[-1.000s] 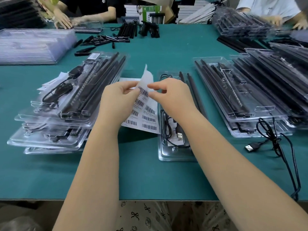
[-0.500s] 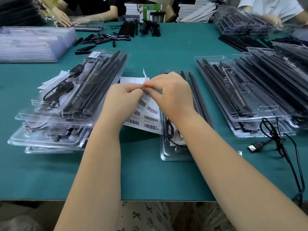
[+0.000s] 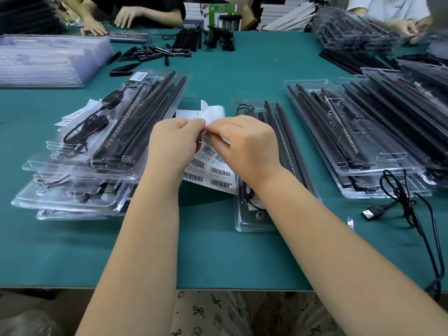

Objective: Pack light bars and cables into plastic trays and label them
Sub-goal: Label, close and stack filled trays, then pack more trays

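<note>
My left hand (image 3: 173,144) and right hand (image 3: 244,146) meet at the top edge of the label sheet (image 3: 211,170). The fingers of both are curled and pinch that edge. The sheet hangs between my hands, above the green table (image 3: 218,251), and its right part overlaps the tray in front of me (image 3: 252,214).

Risks at this step, as I judge them:
- A label may tear or crease if I peel it at a steep angle.
- A peeled label may fold and stick to itself or to my fingertips, because the adhesive side faces my hands.
- The backing may lift with the label if my pinch takes both layers.
- Whether a label corner is already free cannot be determined; my fingers hide it.

Containers and contents:
- The tray in front of me is clear plastic. It holds black light bars (image 3: 283,132) and a coiled black cable.
- The left stack of trays (image 3: 80,166) holds bars and a cable. A white label (image 3: 140,75) sits at the far end of its top tray.
- The right stack of trays (image 3: 358,141) holds bars.
- A loose USB cable (image 3: 397,197) lies on the table just beside the right stack.
</note>
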Tool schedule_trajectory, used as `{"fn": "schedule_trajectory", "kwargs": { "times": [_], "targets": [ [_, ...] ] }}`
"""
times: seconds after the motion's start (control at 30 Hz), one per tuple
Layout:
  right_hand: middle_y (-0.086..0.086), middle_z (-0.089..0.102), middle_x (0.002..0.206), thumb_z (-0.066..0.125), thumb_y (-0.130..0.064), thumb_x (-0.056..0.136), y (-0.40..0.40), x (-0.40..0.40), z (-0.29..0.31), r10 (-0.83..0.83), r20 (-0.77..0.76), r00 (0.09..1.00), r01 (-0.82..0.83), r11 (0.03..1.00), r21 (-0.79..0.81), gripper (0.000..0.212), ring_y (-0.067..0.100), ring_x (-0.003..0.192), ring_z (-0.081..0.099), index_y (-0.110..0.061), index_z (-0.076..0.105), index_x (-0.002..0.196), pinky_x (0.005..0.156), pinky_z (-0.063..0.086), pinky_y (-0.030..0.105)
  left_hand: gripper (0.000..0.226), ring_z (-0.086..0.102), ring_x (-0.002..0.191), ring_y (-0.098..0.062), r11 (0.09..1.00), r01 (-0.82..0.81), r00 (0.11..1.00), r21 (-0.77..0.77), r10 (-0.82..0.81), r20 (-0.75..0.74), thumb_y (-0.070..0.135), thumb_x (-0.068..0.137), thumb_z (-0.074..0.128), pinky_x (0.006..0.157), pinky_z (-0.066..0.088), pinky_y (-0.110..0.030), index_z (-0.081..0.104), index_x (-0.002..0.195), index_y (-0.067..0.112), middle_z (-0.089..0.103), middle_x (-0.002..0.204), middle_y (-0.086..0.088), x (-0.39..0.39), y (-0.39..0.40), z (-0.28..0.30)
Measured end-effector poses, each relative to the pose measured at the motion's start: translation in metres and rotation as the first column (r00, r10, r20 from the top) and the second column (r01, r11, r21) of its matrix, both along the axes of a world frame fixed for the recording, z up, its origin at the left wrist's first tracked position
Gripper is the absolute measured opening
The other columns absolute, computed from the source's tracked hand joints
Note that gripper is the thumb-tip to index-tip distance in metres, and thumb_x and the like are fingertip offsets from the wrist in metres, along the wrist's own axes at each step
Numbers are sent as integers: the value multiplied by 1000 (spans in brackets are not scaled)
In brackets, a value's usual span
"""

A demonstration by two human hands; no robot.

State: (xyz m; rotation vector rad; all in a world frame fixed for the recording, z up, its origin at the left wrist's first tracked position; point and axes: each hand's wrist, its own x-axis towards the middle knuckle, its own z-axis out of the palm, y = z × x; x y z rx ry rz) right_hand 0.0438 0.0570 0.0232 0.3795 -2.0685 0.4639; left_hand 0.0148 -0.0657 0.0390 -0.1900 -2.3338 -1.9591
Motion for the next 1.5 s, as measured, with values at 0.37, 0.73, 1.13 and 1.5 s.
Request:
{"fn": "schedule_trajectory", "kwargs": {
  "times": [0.37,0.73,1.13,1.5],
  "targets": [
    [7,70,81,71,-12,81,0,1,-5,70,23,997,-69,996,-50,13,28,71,64,-6,75,92,58,53,37,38,19,55,-18,984,-76,993,-160,61,-101,17,76,51,54,18,-31,29,45,16,22,45,7,1,1,0],
    [7,61,78,59,-4,69,1,12,1,201,166,965,-160,959,-233,8,23,74,56,0,60,63,65,48,31,35,14,52,-15,923,-206,966,-324,138,-219,10,84,42,47,14,-29,23,55,16,19,53,2,3,4,1],
    [-3,60,75,56,-20,87,56,-10,37,359,460,812,352,327,-877,16,7,63,48,-17,61,72,60,46,23,29,54,107,-30,754,-376,781,-538,-55,-622,10,89,57,91,34,-32,62,117,7,63,115,-11,22,29,-3],
    [20,57,124,39,-3,95,74,-121,34,-118,899,421,525,841,-135,31,33,115,54,2,56,120,92,44,37,81,-9,147,-22,345,330,826,-879,-557,92,67,91,31,119,-2,-44,11,153,19,-4,161,-1,19,59,-37]
  ]
}}
